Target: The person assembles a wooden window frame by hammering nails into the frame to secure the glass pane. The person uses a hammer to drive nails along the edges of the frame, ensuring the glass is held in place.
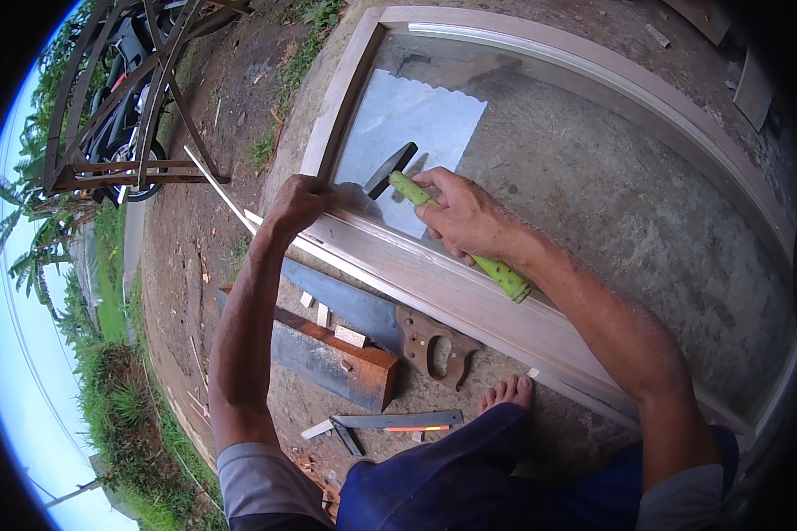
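Observation:
My right hand (pixel 474 217) grips a hammer (pixel 390 171) by its green, dark-spotted handle. The dark hammer head is over the inner edge of a pale wooden frame (pixel 398 248), close to my left hand. My left hand (pixel 301 205) is closed at the frame's near left corner, fingertips pressed against the inner edge; what they pinch, if anything, is hidden. Inside the frame lies a white sheet (pixel 443 115), with grey concrete showing beside it. A long thin pale wood strip (pixel 341 258) runs along the frame's near side and sticks out past my left hand.
A handsaw (pixel 354 301) with a brown wooden handle lies nearer me, beside a thick wood block (pixel 336 363) and small offcuts (pixel 352 336). A try square (pixel 390 420) and an orange pencil (pixel 416 429) are by my bare foot (pixel 509 392). A dark trestle (pixel 150 88) and a motorcycle (pixel 119 115) stand far left.

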### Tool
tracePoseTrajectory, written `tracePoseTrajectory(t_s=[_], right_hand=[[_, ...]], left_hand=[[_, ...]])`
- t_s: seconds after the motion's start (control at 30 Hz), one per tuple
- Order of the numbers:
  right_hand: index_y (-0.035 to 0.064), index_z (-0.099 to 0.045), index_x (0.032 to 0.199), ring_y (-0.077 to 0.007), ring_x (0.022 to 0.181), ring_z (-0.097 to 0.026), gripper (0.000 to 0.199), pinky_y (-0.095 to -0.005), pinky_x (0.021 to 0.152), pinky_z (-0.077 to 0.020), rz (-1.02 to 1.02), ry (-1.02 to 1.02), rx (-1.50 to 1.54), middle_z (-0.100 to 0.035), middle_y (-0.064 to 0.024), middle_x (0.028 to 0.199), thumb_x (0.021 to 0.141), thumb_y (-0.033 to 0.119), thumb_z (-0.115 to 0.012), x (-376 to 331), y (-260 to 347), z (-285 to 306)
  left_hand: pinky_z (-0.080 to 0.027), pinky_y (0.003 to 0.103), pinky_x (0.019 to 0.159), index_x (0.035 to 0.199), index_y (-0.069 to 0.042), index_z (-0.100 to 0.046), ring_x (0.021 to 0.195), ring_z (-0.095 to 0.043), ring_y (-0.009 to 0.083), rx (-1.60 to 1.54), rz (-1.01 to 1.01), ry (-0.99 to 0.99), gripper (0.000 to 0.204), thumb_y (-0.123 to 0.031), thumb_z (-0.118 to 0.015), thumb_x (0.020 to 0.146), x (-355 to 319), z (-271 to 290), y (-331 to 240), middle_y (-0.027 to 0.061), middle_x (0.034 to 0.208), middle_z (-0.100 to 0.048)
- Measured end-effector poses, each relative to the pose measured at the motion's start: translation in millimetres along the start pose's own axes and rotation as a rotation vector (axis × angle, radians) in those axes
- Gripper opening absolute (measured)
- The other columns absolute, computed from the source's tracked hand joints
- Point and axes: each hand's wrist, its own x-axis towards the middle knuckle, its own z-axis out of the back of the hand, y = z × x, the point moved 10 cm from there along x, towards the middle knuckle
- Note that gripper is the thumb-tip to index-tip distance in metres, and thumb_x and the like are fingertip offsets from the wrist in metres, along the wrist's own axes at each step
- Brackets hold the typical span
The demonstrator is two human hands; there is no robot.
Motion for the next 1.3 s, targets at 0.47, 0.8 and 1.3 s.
tracePoseTrajectory(t_s=[0.47, 0.8, 1.3], right_hand=[[0.0022, -0.045, 0.143, -0.0211, 0.069, -0.067, 0.052, -0.0372, 0.054, -0.0589, 0.066, 0.04, 0.06, -0.063, -0.0172, 0.099, 0.093, 0.016, -0.051, 67, -18, -13], [0.0001, -0.056, 0.138, -0.0174, 0.049, -0.06, 0.042, -0.0327, 0.044, -0.0548, 0.041, 0.088, 0.087, -0.063, -0.0095, 0.071, 0.1, 0.015, -0.051, 87, -10, -17], [0.0071, -0.054, 0.147, -0.0205, 0.05, -0.063, 0.045, -0.038, 0.048, -0.0557, 0.073, 0.121, -0.124, -0.064, -0.0119, 0.067, 0.103, 0.019, -0.051, 98, 2, -42]], left_hand=[[-0.052, 0.034, 0.065, 0.104, 0.003, -0.076, 0.067, -0.064, 0.0149, 0.151, -0.114, 0.023, 0.023, -0.015, -0.068, 0.091, 18, -7, -11, 0.0078, 0.075, -0.069], [-0.053, 0.035, 0.068, 0.102, 0.0, -0.077, 0.069, -0.066, 0.016, 0.134, -0.113, -0.021, 0.022, -0.017, -0.069, 0.089, 18, -4, -13, 0.0087, 0.076, -0.071], [-0.057, 0.041, 0.086, 0.099, -0.002, -0.078, 0.092, -0.075, 0.0312, 0.149, -0.055, -0.04, 0.02, -0.014, -0.07, 0.085, 12, 4, -3, 0.0186, 0.094, -0.077]])
